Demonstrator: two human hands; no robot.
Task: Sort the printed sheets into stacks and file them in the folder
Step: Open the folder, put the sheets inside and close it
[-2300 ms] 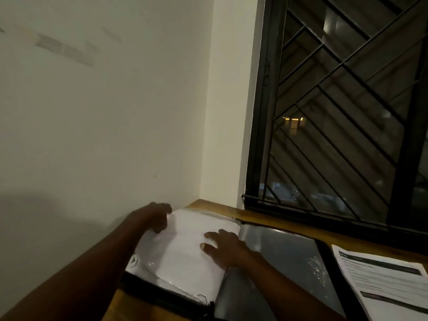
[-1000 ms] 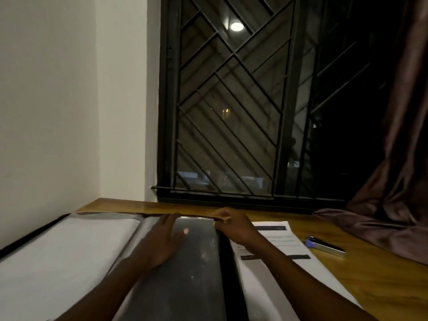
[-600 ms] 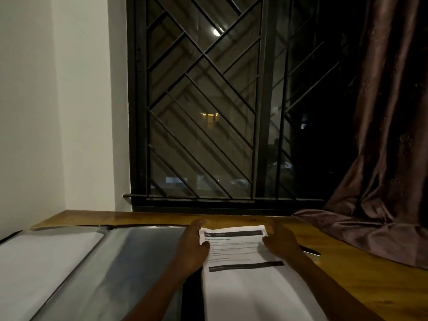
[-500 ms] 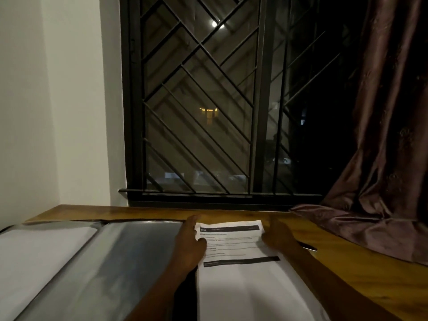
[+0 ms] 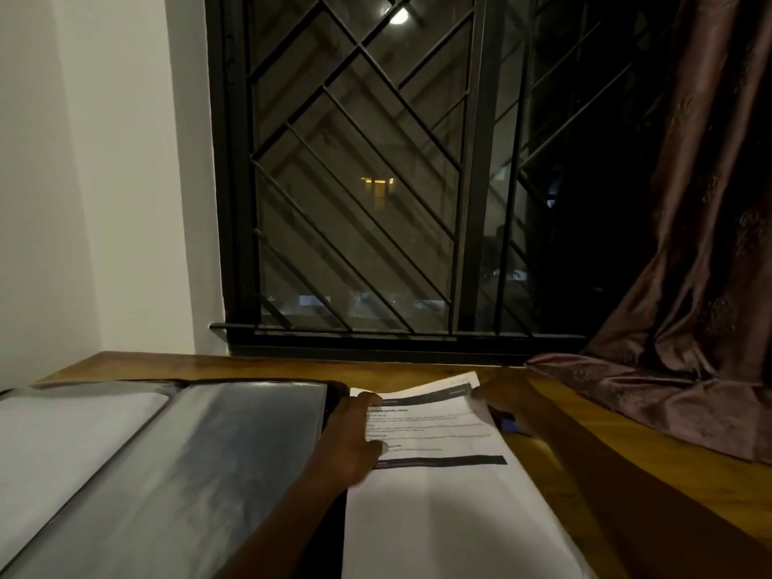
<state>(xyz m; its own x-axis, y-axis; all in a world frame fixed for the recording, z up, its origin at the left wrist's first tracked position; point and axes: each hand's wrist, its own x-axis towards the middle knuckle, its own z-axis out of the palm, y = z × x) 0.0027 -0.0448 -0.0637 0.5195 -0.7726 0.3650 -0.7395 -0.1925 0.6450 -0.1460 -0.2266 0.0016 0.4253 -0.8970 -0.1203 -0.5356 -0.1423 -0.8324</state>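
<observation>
Step judged: top sheet being taken off stack, on counter just right of open folder. Left hand laid flat on sheet edge. Right hand at raised far corner, grip not discernible. Next: clean single-sheet separation needed.

Pale wall at left, dark window with diagonal black grille (night outside), brown curtain draped onto wooden tabletop
</observation>
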